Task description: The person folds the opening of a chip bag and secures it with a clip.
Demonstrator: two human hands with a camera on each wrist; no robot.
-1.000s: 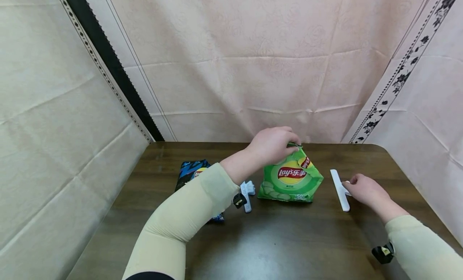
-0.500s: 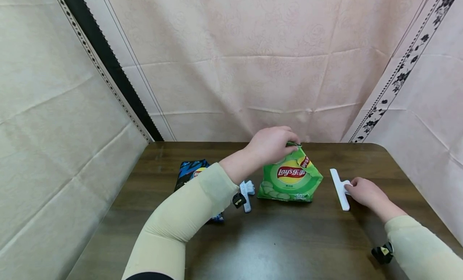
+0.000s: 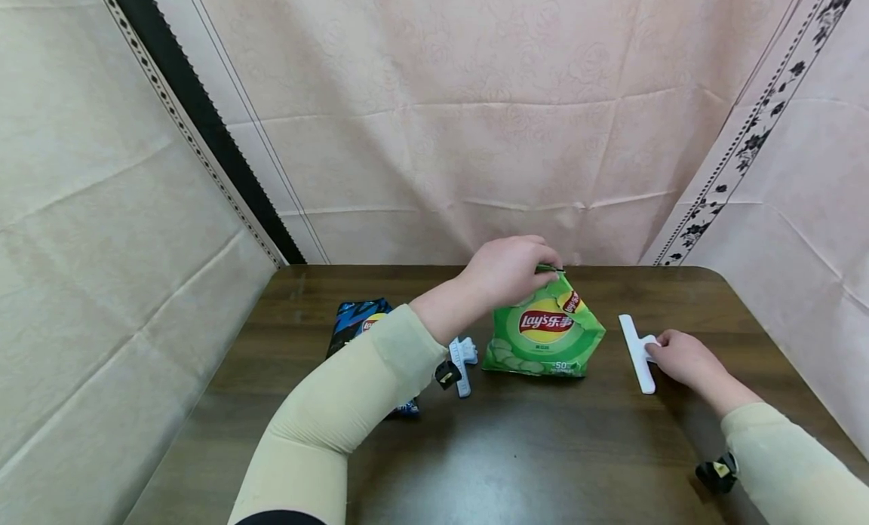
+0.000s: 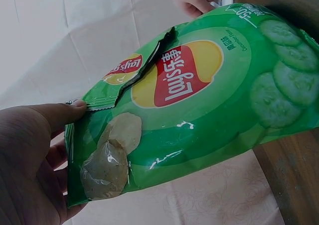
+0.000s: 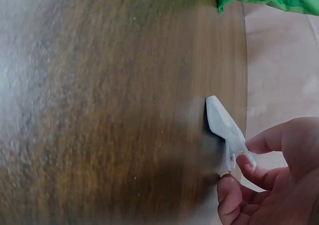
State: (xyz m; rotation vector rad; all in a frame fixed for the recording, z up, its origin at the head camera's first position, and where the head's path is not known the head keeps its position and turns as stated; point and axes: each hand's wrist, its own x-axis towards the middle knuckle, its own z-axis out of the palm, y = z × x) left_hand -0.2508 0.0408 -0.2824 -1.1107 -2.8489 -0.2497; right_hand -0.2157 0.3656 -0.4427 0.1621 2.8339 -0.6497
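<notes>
My left hand (image 3: 509, 272) pinches the top corner of a green Lay's chip bag (image 3: 546, 336), which stands upright on the table. In the left wrist view the thumb presses on the bag's torn, folded-over upper edge, and the other fingers lie behind it. To the right, my right hand (image 3: 689, 359) pinches the short handle of a white bag clip (image 3: 638, 355) between thumb and fingers. Seen from the right wrist, the clip (image 5: 224, 120) sits close over the tabletop, its long bar turned away from the palm.
Partly hidden under my left forearm lies a blue-and-black Lay's bag (image 3: 360, 321). A second, pale clip (image 3: 463, 366) lies between the two bags. The wooden table (image 3: 516, 449) ends at a hanging pale cloth (image 3: 434, 148).
My right fingers have drawn back slightly, so more of the clip's handle shows. The left hand and the green chip bag have stayed in place.
</notes>
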